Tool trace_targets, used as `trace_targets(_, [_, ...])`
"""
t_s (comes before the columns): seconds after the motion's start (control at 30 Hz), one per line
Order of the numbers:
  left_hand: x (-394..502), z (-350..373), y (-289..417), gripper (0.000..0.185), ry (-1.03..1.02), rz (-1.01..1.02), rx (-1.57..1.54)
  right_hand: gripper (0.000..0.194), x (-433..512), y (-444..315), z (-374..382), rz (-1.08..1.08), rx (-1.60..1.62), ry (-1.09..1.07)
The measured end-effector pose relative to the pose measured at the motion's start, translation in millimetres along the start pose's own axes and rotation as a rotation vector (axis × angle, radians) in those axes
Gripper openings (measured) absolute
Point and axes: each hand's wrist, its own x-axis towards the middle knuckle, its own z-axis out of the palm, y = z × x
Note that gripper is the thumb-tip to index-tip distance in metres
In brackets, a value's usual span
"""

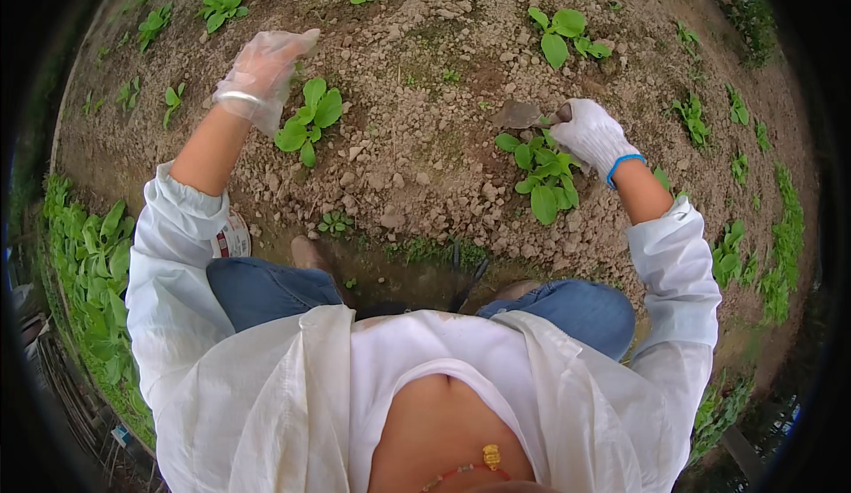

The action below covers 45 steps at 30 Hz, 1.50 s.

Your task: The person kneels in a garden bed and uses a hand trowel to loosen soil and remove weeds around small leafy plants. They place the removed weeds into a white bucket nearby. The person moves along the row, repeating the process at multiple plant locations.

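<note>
My left hand (261, 71), in a clear plastic glove, hovers over the soil beside a leafy green seedling (311, 120). Nothing shows in its grasp, though the loose film blurs how the fingers lie. A white knitted glove with a blue cuff covers my right hand (594, 135), which is closed around the handle of a small garden trowel (517, 114). The trowel's dirt-coated blade points left, low over the crumbly soil (425, 120). Just below the blade and right hand grows a larger clump of seedlings (544, 177), its leaves partly under the glove.
More seedlings (562, 31) stand across the bed ahead. Dense leafy greens (93, 273) grow at the left, with another green row (786, 247) at the far right. A white printed bucket (234, 235) sits by my left knee. Dark straps (465, 273) hang between my knees.
</note>
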Motion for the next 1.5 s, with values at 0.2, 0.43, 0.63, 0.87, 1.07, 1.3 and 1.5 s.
trace_targets(0.2, [101,120,159,0.026,-0.098,0.471,-0.022,0.028,6,6,10,-0.039,-0.099,0.081])
trace_targets(0.43, [131,193,243,0.042,-0.303,-0.276,-0.577,0.029,6,21,62,-0.002,0.075,0.111])
trace_targets(0.63, [136,172,258,0.051,-0.189,-0.320,-0.479,0.029,6,22,61,0.003,0.067,0.124])
trace_targets(0.87, [138,177,245,0.050,-0.341,-0.116,-0.171,0.029,3,8,53,-0.032,0.021,0.100])
trace_targets(1.07, [110,179,169,0.039,-0.289,-0.156,-0.443,0.024,-19,17,8,-0.094,-0.197,0.225])
trace_targets(1.3, [72,179,46,0.022,-0.184,-0.023,-0.104,0.033,2,-25,22,-0.080,0.602,-0.148])
trace_targets(1.5, [90,165,92,0.025,-0.119,-0.537,-0.935,0.024,26,-48,4,-0.137,0.570,-0.262])
